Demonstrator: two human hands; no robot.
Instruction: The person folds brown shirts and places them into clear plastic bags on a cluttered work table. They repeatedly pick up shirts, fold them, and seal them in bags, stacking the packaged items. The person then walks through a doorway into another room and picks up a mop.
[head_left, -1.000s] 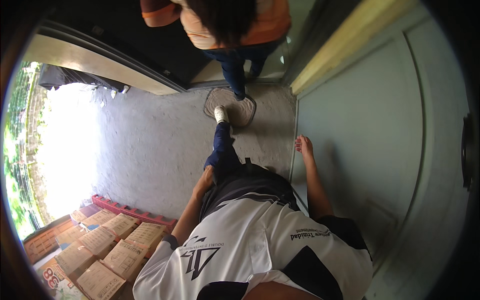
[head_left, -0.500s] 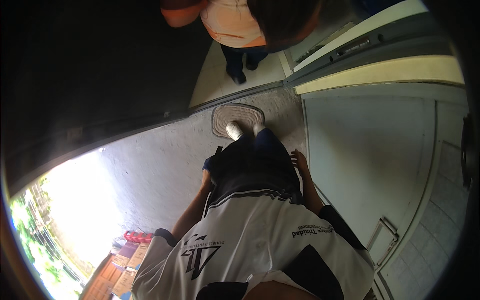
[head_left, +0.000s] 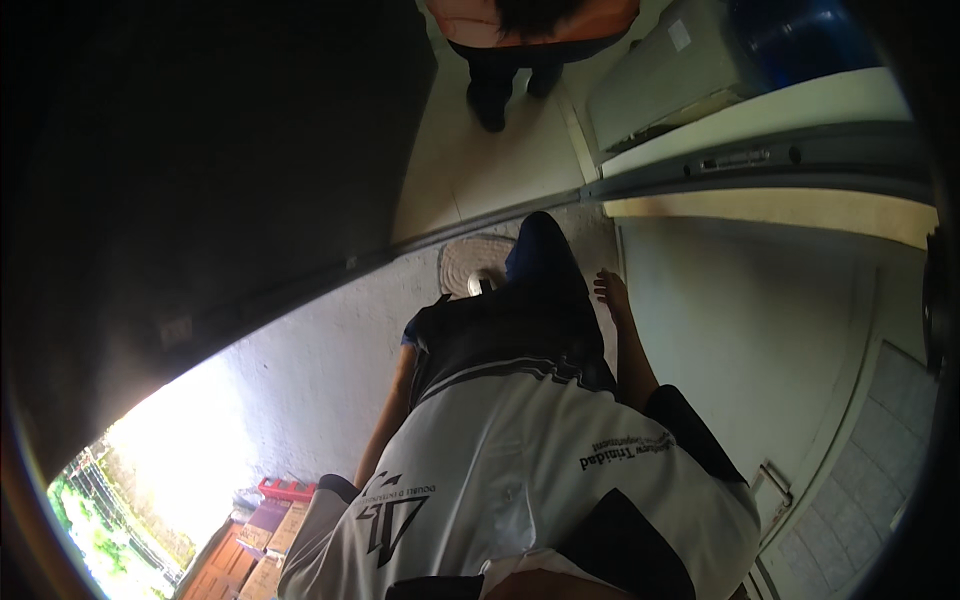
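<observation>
My right hand (head_left: 610,290) hangs beside my raised right thigh, close to the pale door panel. Its fingers are loosely spread and hold nothing. At my left hip, my left hand (head_left: 407,336) is mostly hidden by something dark blue (head_left: 409,331) around it. A black strap-like piece (head_left: 440,300) sticks out just beyond, and I cannot make out whether the fingers grip either. My right knee (head_left: 543,235), in dark blue trousers, reaches toward the door sill. My left foot in a light shoe (head_left: 479,282) is on the brown oval mat (head_left: 462,262).
A dark door (head_left: 250,150) fills the left. Across the doorway runs a dark metal sill (head_left: 480,218). Beyond it, a person in orange (head_left: 490,25) stands on pale tiles (head_left: 500,165). Cardboard boxes (head_left: 285,525) with a red crate (head_left: 287,488) are at lower left.
My right leg has lifted and swung forward over the mat toward the sill. The doorway is nearer, my right hand has moved forward slightly, and the person beyond appears farther up.
</observation>
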